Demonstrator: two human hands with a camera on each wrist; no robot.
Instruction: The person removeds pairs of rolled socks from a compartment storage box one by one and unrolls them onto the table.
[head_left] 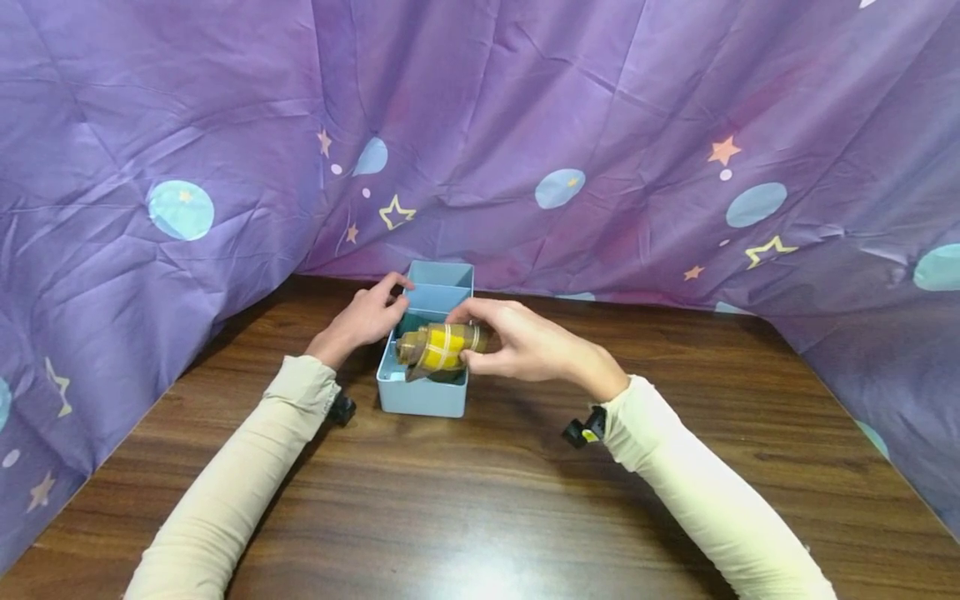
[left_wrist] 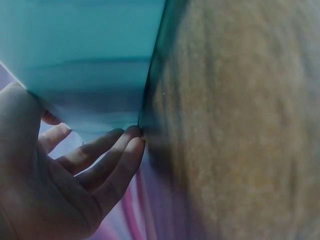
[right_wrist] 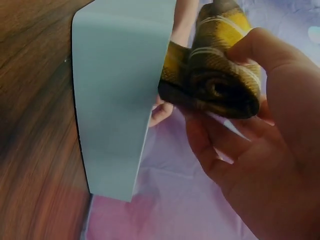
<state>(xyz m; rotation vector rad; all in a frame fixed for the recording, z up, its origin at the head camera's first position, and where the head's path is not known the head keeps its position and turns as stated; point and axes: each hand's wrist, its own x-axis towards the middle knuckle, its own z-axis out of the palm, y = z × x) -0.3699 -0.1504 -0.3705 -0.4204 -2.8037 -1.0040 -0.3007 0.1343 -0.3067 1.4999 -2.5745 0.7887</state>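
Observation:
A light-blue storage box [head_left: 423,400] with dividers stands on the wooden table. My right hand [head_left: 528,340] grips a rolled yellow-and-brown plaid cloth [head_left: 446,346] over the box's front compartment, thumb on the near side and fingers on the far side. The right wrist view shows the spiral end of the cloth [right_wrist: 220,92] beyond the box wall, with a looser flap toward the box. My left hand [head_left: 367,315] rests at the box's left side, and its fingers [left_wrist: 122,162] touch the outer wall low down, near the table. The cloth hides much of the front compartment.
Two compartments lie behind the front one, split by a divider [head_left: 440,297]. The wooden table [head_left: 480,492] extends to the front and right. A purple curtain [head_left: 480,150] with stars and planets hangs close behind the box and along both sides.

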